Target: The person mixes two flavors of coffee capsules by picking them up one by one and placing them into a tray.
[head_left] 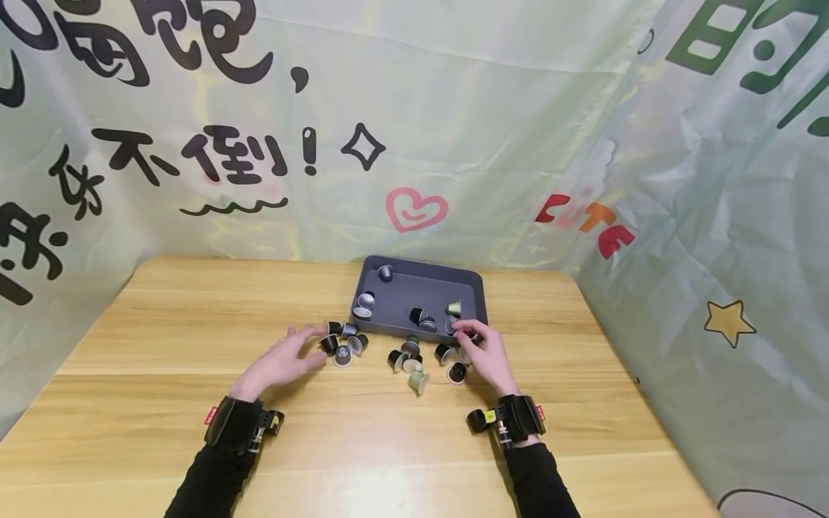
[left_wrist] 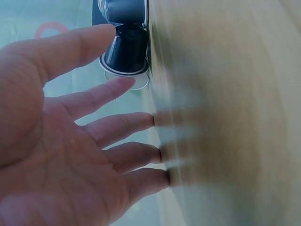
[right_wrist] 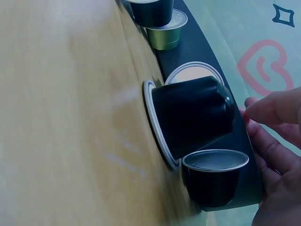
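My left hand (head_left: 285, 360) is at the left group of coffee capsules, its fingers spread and nearly straight. In the left wrist view the thumb and index fingertips are close to the two ends of a black capsule (left_wrist: 127, 52). My right hand (head_left: 487, 357) is over the near right edge of a dark grey tray (head_left: 421, 270). Its thumb and index finger pinch the edge of a silver-lidded capsule (head_left: 450, 324) there. In the right wrist view a black capsule (right_wrist: 193, 117) lying on its side hides what those fingertips hold.
Several capsules lie inside the tray, among them a green one (head_left: 454, 309) and a silver one (head_left: 385, 273). More sit on the wooden table (head_left: 363, 446) before it, including a pale green capsule (head_left: 418, 382). A printed cloth (head_left: 453, 129) hangs behind the table.
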A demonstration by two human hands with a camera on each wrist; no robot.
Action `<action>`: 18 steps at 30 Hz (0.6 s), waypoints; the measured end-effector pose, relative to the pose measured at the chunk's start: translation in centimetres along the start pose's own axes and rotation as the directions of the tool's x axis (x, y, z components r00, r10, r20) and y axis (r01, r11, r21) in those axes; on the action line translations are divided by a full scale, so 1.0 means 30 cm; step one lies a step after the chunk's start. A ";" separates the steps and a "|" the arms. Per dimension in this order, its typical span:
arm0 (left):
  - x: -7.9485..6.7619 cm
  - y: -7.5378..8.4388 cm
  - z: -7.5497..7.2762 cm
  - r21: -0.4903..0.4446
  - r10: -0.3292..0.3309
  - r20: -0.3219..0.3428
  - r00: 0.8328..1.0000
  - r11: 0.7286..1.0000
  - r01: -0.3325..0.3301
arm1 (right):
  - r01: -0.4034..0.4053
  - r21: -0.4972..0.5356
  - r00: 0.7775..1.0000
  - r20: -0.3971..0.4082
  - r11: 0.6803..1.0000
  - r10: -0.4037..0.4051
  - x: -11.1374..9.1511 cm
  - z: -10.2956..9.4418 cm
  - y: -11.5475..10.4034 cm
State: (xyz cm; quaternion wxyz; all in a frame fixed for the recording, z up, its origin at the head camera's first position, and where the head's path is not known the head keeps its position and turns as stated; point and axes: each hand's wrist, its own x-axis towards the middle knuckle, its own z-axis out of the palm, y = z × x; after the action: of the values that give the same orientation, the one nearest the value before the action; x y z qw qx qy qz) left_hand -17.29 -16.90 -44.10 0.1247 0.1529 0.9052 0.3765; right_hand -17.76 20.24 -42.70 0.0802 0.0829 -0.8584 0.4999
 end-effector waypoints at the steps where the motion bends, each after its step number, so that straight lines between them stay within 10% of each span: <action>1: 0.000 0.000 0.000 0.004 0.002 -0.001 1.000 1.000 -0.002 | 0.002 -0.001 1.000 0.000 1.000 -0.002 0.000 0.000 0.001; 18: 0.009 -0.010 -0.001 0.017 0.045 -0.011 0.999 0.999 -0.044 | 0.056 -0.046 0.996 0.078 0.997 -0.052 -0.003 -0.004 0.001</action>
State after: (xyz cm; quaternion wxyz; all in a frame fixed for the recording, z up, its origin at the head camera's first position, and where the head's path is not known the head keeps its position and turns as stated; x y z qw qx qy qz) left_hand -17.61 -17.01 -44.32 0.1096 0.1718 0.9054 0.3724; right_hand -17.66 20.37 -42.68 0.0628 0.1233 -0.8699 0.4734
